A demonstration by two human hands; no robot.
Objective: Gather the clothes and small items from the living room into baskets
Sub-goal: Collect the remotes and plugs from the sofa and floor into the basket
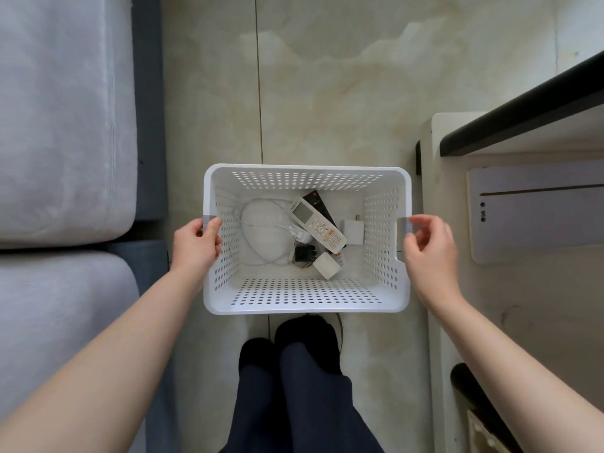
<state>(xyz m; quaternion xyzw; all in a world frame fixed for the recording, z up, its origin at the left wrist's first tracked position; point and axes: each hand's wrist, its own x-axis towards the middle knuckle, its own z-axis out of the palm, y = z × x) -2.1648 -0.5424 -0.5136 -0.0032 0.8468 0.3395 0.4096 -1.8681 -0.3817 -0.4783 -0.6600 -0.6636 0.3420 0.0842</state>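
Observation:
A white perforated basket (306, 304) sits low over the tiled floor in front of my feet. Inside lie a white remote (318, 225), a black remote (316, 200) partly under it, a coiled white cable (258, 233), a black plug adapter (304, 254) and two white chargers (327, 265). My left hand (195, 245) grips the grey handle on the basket's left rim, fingers curled over the edge. My right hand (431, 253) is at the right handle, whose grey piece lies between index fingertip and thumb; the other fingers hang loosely curled outside the wall.
A grey sofa (65, 125) runs along the left. On the right stands a cream low table (434, 132) with a black top edge (523, 116) and a white device on its lower shelf (536, 217). My dark-trousered legs (294, 387) are just behind the basket.

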